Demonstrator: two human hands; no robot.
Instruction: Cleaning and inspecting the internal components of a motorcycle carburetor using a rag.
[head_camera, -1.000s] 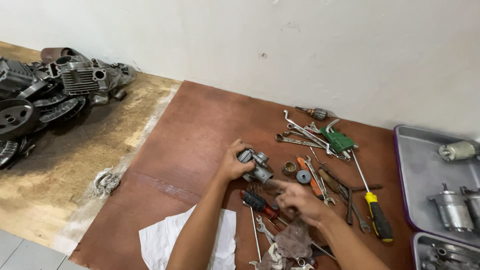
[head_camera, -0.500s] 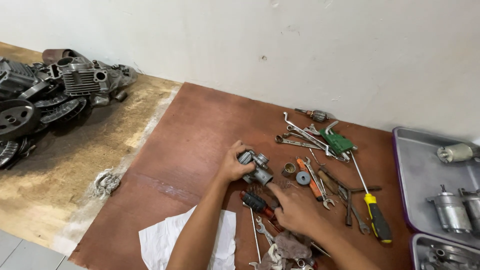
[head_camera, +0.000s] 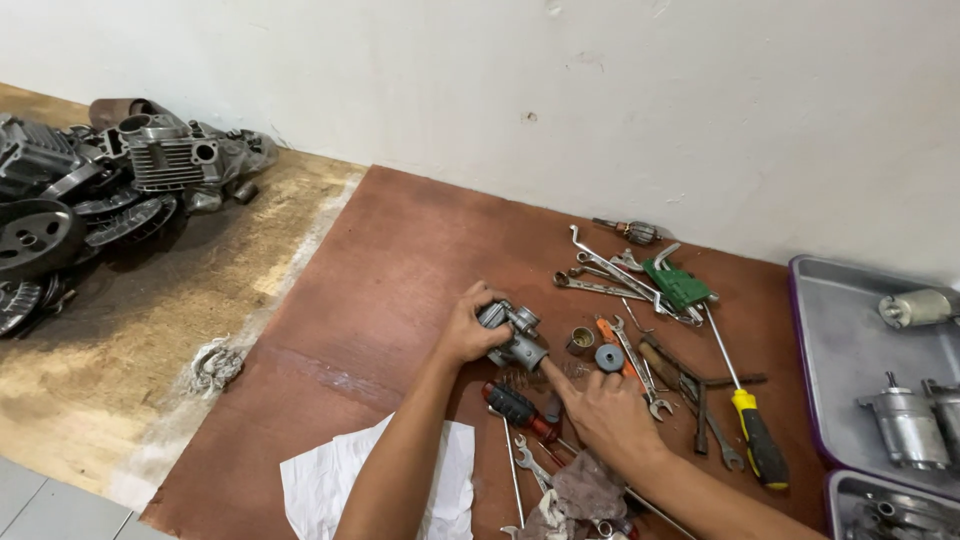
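My left hand (head_camera: 468, 333) is wrapped around the left end of a small grey metal carburettor (head_camera: 512, 335), fingers closed on it, holding it just above or on the reddish-brown board (head_camera: 400, 260) that covers the floor; I cannot tell whether it touches. Its long axis runs from upper left, inside my grip, down to lower right, where a round silvery end points toward my right hand (head_camera: 600, 415). That hand is loosely curled and holds nothing; its forefinger is stretched out up-left and its tip meets the lower right end of the carburettor.

To the right, a grey metal tray (head_camera: 835, 345) with a purple rim holds a pale cylindrical motor part (head_camera: 915, 307) near its far edge and a grey starter motor (head_camera: 905, 425) nearer me. A second tray (head_camera: 850, 500) shows at the bottom right corner with dark metal bits in it, too cut off to make out.

The carburettor is dull cast metal, knobbly, with a small round cap on top and a smooth barrel at its lower end.

Just right of it lie a brass ring (head_camera: 580, 340), a small grey disc (head_camera: 609, 357), spanners (head_camera: 600, 270), a green tool (head_camera: 678, 283) and a yellow-handled screwdriver (head_camera: 755, 440). A red-and-black screwdriver (head_camera: 520, 410) lies under my right hand, a white rag (head_camera: 320, 480) under my left forearm. Far left, engine parts (head_camera: 90, 190) are heaped on the wooden floor.
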